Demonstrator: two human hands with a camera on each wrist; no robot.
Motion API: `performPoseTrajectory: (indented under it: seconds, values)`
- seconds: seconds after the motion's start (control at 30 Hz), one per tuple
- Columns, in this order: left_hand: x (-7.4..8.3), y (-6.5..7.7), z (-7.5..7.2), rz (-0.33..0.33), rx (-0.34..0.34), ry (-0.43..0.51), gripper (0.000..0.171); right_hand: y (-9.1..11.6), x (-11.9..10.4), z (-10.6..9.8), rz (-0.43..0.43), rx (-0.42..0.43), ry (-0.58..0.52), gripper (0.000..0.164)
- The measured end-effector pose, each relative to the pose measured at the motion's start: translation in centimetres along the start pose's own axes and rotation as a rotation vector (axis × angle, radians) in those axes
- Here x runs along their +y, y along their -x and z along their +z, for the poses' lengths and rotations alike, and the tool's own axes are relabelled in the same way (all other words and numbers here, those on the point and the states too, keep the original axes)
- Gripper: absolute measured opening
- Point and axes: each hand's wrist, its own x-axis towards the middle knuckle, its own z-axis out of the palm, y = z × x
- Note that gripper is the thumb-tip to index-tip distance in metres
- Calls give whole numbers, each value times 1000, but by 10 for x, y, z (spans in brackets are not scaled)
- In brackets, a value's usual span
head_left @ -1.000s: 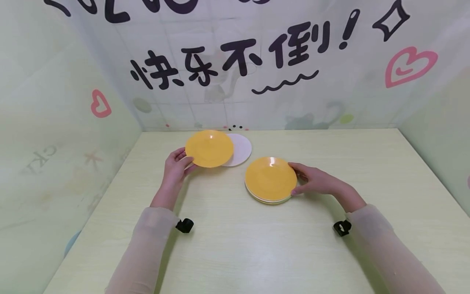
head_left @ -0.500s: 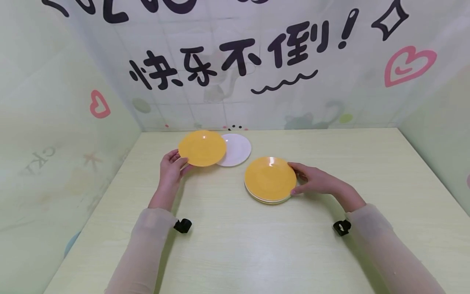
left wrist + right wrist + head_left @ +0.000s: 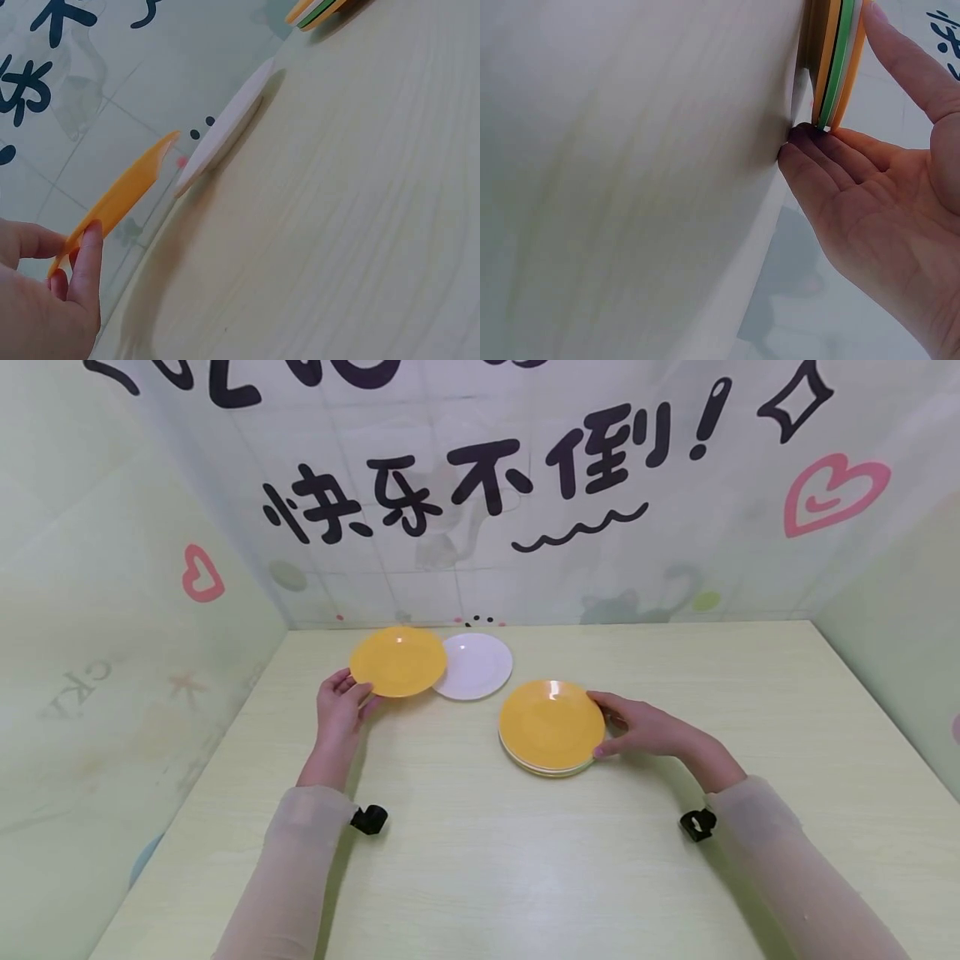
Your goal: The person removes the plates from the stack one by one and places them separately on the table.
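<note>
At the back left of the table, my left hand (image 3: pixel 337 706) pinches a yellow plate (image 3: pixel 399 662) by its near left rim. In the left wrist view this plate (image 3: pixel 124 195) is raised above the table, thumb on one face and fingers on the other. Its right edge overlaps a white plate (image 3: pixel 480 667) in the head view. Nearer the middle stands a stack of plates (image 3: pixel 551 725) with a yellow one on top. My right hand (image 3: pixel 643 727) holds the stack's right edge between thumb and fingers. Green, white and orange rims (image 3: pixel 840 67) show in the right wrist view.
A pale wood-grain table (image 3: pixel 480 860) carries the plates. Behind it hangs a white cloth (image 3: pixel 480 577) with black writing, and pale printed walls (image 3: pixel 90 677) rise at both sides. Each wrist wears a small black device (image 3: pixel 369 819).
My left hand has moved left with the yellow plate, uncovering more of the white plate. The right hand and the stack have stayed in place.
</note>
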Motion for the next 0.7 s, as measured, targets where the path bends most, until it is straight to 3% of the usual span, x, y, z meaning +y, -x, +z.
performPoseTrajectory:
  seconds: [0.4,0.7]
  values:
    - [1,-6,-6,-27,54,46,58,0,0,0,0,-1,-4,97]
    - [-3,-10,-12,-3,84,52,55,0,-1,0,10,0,8,97]
